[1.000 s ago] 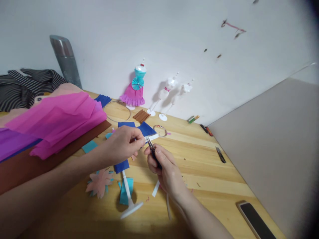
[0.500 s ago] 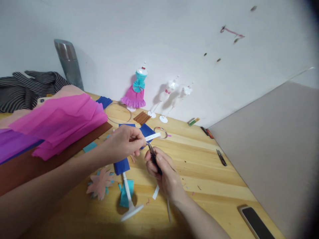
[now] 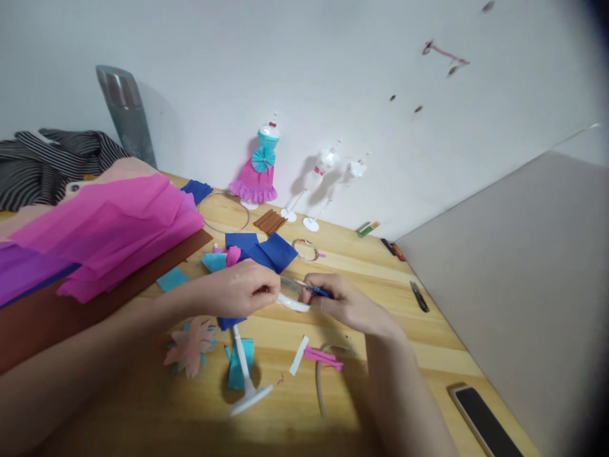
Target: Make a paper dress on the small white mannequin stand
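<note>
My left hand (image 3: pixel 252 289) is closed around one end of a white strip (image 3: pixel 292 303), whose free part curves out to the right. My right hand (image 3: pixel 340 301) grips what look like scissors with a dark blue handle (image 3: pixel 318 292). Their blurred metal blades point left, just above the strip. Under my left hand lies a small mannequin on a white stand (image 3: pixel 244 365), dressed in turquoise, pink and blue paper, its middle hidden by the hand. Blue paper pieces (image 3: pixel 276 252) lie behind my hands. A second white strip (image 3: pixel 299 355) and a pink strip (image 3: pixel 323 357) rest nearer me.
Along the wall stand a dressed mannequin (image 3: pixel 257 171), two white mannequins and a grey bottle (image 3: pixel 127 117). Pink crepe paper (image 3: pixel 128 219) piles at left beside paper petals (image 3: pixel 191 349). A cutter (image 3: pixel 419 296) and phone (image 3: pixel 490 422) lie at right.
The blades have turned from upright to pointing left, and my right hand has shifted right and up. My left hand has dropped slightly. The pink strip now shows on the table.
</note>
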Demonstrator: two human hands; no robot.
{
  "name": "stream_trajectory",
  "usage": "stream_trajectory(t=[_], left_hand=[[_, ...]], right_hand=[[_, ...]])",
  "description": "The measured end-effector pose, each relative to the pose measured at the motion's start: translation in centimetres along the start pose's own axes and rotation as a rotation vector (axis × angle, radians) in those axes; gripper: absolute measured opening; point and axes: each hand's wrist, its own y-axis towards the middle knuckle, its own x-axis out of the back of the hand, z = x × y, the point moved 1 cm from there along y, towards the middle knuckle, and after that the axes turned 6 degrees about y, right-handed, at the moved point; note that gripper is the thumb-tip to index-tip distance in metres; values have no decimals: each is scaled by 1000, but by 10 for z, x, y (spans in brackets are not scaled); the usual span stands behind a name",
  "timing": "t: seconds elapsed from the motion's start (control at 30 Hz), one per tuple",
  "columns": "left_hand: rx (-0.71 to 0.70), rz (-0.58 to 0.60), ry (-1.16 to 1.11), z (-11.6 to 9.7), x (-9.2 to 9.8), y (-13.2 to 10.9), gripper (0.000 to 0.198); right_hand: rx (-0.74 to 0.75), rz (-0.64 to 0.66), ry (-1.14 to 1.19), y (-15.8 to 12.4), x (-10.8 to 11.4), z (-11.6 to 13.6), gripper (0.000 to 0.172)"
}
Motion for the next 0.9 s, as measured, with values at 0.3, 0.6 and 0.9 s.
stream_trajectory(t=[0.3, 0.6, 0.9], left_hand=[[110, -79, -49, 9, -7, 3, 18], [278, -305, -320, 3, 38, -10, 19], [381, -338, -335, -20, 48, -30, 20]], right_hand=[[-185, 286, -85, 10, -16, -27, 21], [100, 234, -83, -2, -27, 1, 7], [9, 261, -238, -17, -48, 16, 28]])
